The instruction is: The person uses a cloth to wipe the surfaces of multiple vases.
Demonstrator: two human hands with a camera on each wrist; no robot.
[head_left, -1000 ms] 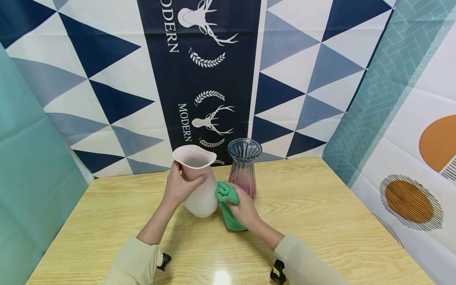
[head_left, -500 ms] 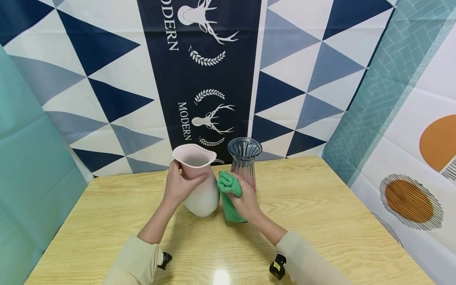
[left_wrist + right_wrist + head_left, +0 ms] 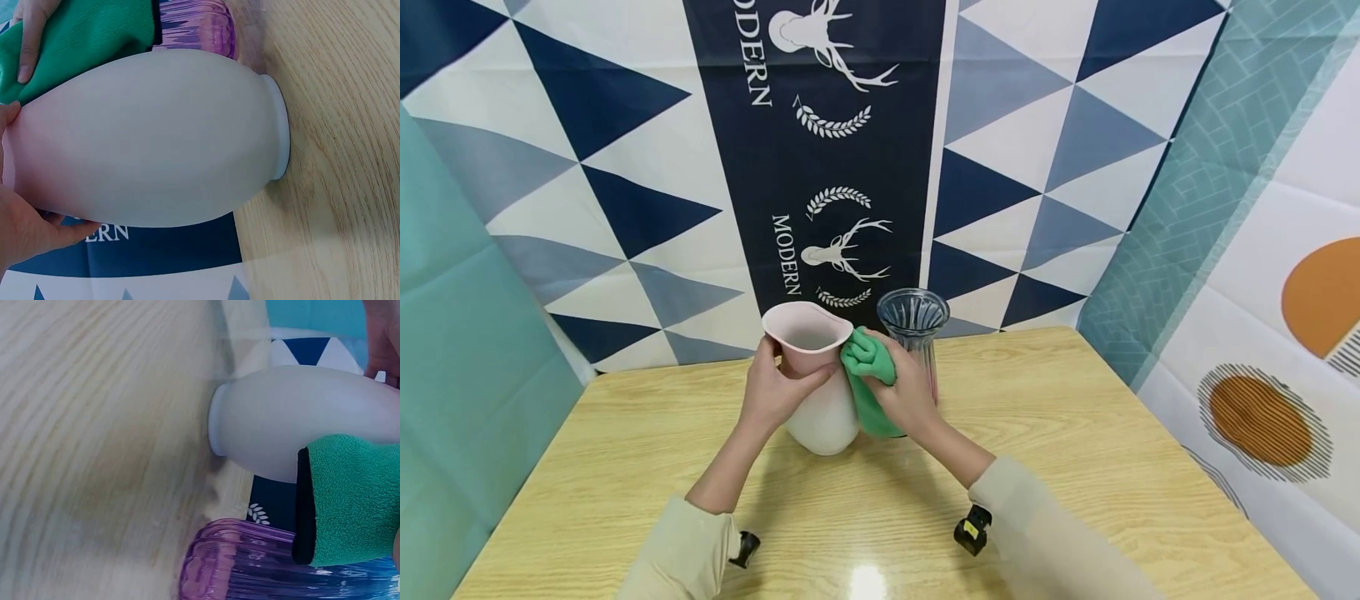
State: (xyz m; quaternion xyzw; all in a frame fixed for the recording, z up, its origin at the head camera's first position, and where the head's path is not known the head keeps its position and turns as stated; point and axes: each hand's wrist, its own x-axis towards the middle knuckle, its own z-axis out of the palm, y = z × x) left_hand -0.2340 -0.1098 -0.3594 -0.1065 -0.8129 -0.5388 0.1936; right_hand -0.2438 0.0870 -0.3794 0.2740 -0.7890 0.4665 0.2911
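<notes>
A pink-and-white vase (image 3: 822, 417) with a wavy rim leans slightly in my left hand (image 3: 772, 389), which grips it around the neck. In the left wrist view the pale body of the vase (image 3: 156, 137) tapers to a small foot close to the tabletop; whether the foot touches is hard to tell. My right hand (image 3: 908, 389) holds a bunched green cloth (image 3: 870, 360) against the right side of the vase, just below the rim. The dark-edged end of the cloth (image 3: 353, 500) hangs down beside the vase in the right wrist view.
A ribbed glass vase (image 3: 914, 315), blue at the top and pink-purple lower down, stands right behind my right hand. The wooden table (image 3: 1075, 467) ends at a patterned wall covering (image 3: 1000, 208) at the back.
My right hand has moved the cloth up along the side of the vase, from about mid-body to just below the rim. My left hand keeps its grip on the neck.
</notes>
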